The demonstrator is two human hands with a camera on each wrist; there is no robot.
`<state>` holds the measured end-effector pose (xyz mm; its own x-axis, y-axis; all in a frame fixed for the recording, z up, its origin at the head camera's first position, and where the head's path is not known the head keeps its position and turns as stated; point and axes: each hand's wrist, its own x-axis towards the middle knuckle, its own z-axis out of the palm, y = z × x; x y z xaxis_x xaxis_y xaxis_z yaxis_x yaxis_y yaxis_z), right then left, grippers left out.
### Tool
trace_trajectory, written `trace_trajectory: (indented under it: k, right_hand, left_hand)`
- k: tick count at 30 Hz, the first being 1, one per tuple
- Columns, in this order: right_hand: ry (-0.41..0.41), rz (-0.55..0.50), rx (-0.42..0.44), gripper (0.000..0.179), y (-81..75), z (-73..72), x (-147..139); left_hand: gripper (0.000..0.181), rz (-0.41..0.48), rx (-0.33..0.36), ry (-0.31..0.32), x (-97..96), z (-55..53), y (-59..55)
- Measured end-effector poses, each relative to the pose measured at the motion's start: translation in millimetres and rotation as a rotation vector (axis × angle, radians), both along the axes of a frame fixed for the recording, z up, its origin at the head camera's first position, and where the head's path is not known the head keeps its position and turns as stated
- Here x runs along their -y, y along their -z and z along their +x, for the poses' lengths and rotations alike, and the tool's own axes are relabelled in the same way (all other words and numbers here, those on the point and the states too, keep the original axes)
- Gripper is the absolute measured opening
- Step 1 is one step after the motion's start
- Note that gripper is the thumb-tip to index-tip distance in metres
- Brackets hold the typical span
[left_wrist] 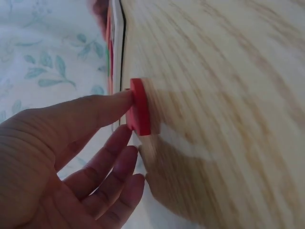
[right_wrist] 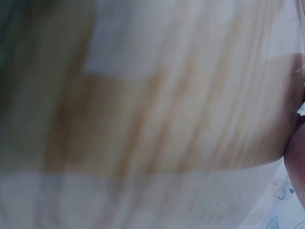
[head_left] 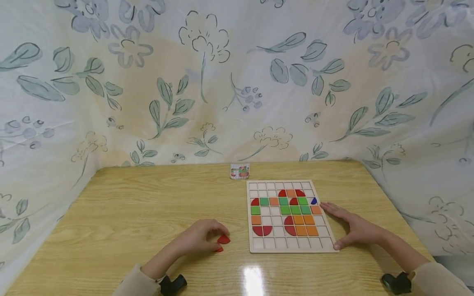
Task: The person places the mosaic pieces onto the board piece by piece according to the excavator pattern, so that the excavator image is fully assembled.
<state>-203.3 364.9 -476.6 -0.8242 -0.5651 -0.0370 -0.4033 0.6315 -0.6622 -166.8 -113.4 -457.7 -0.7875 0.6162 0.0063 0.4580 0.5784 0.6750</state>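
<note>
My left hand (head_left: 203, 237) is at the table's front, left of a pale wooden grid board (head_left: 275, 243). Its thumb and finger pinch a red quarter-circle tile (head_left: 224, 239), seen edge-on in the left wrist view as a thin red piece (left_wrist: 140, 107). A second bit of red (head_left: 219, 248) shows by the thumb; I cannot tell whether it is a separate tile. On the board's right side my right hand (head_left: 358, 228) is spread, thumb at the near corner and fingertips along the edge. Red, green and orange tiles (head_left: 306, 225) fill parts of the grid.
A small printed card (head_left: 240, 171) with a coloured pattern lies behind the board at the table's back edge. On the board's right side sits a small blue tile (head_left: 314, 201). A floral cloth (head_left: 222, 82) hangs behind the wooden table (head_left: 148, 197).
</note>
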Motion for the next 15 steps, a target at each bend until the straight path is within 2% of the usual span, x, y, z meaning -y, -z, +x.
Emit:
trace_trajectory:
  k: [6, 11, 15]
  right_hand:
    - [-0.002, 0.023, -0.027, 0.104, -0.1, -0.3, -0.9]
    - [0.009, 0.015, -0.024, 0.105, 1.8, -0.2, -2.3]
    - [0.015, 0.01, -0.016, 0.104, 3.0, -0.7, -2.8]
  left_hand:
    - [0.022, -0.009, -0.014, -0.052, -2.8, -3.4, 2.6]
    - [0.021, -0.017, -0.063, -0.121, -4.0, -6.5, 2.5]
    - [0.02, -0.026, -0.091, -0.132, -3.9, -7.5, 2.4]
